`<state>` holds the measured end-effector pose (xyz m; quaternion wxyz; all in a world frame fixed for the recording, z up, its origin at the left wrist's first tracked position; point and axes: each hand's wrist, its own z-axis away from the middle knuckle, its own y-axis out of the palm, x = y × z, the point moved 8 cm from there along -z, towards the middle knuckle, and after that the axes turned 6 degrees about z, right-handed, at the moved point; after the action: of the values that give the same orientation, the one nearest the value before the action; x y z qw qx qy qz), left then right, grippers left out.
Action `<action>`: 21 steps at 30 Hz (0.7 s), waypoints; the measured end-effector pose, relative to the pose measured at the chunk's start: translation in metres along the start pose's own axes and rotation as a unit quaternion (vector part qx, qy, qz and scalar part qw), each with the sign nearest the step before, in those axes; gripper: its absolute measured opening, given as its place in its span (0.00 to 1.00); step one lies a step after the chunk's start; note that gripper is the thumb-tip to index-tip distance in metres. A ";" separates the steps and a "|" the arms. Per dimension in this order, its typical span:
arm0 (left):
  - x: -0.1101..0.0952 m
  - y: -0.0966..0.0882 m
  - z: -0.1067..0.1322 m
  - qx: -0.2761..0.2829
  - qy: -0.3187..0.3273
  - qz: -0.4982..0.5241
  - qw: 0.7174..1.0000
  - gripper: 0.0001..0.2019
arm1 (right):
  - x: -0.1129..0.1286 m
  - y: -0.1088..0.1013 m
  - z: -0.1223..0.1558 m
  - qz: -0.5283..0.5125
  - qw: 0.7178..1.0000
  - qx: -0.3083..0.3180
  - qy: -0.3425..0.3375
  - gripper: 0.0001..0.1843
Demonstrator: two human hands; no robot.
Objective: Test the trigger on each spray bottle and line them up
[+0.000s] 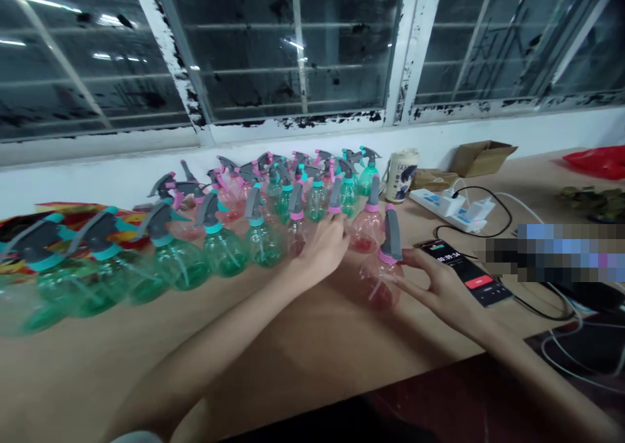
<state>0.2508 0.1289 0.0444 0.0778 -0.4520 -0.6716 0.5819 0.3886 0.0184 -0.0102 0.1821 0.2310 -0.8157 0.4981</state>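
My left hand (325, 241) has its fingers curled around a pink spray bottle (334, 202) at the middle of the table; the hand hides most of that bottle's body. Closer to me on the right, another pink spray bottle (381, 283) with a grey trigger head stands upright. The thumb and fingers of my right hand (434, 277) are closed on its side, just below the pink collar. Between the hands and slightly behind is a third pink spray bottle (367, 228). Just left of my left hand stands a pink-collared bottle (295, 228).
Green spray bottles (222, 251) form a row to the left, with several pink and green ones behind. On the right lie a phone (463, 270) showing a timer, a power strip (446, 210) with cables, a white cup (402, 176) and a cardboard box (481, 158).
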 end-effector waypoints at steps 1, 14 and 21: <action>0.006 -0.008 0.012 0.007 0.001 0.004 1.000 0.20 | 0.008 0.006 -0.001 -0.007 1.000 0.009 0.000 0.20; 0.056 -0.073 0.160 -0.037 -0.088 0.237 0.967 0.40 | 0.146 0.101 0.004 -0.100 0.986 0.053 -0.121 0.22; 0.063 -0.086 0.186 -0.123 -0.094 0.305 0.940 0.27 | 0.192 0.131 0.015 -0.100 0.981 0.079 -0.146 0.27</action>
<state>0.0525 0.0481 0.0328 -0.2228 -0.5843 -0.5723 0.5305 0.1555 0.0191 -0.0108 0.0915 0.3955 -0.7640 0.5015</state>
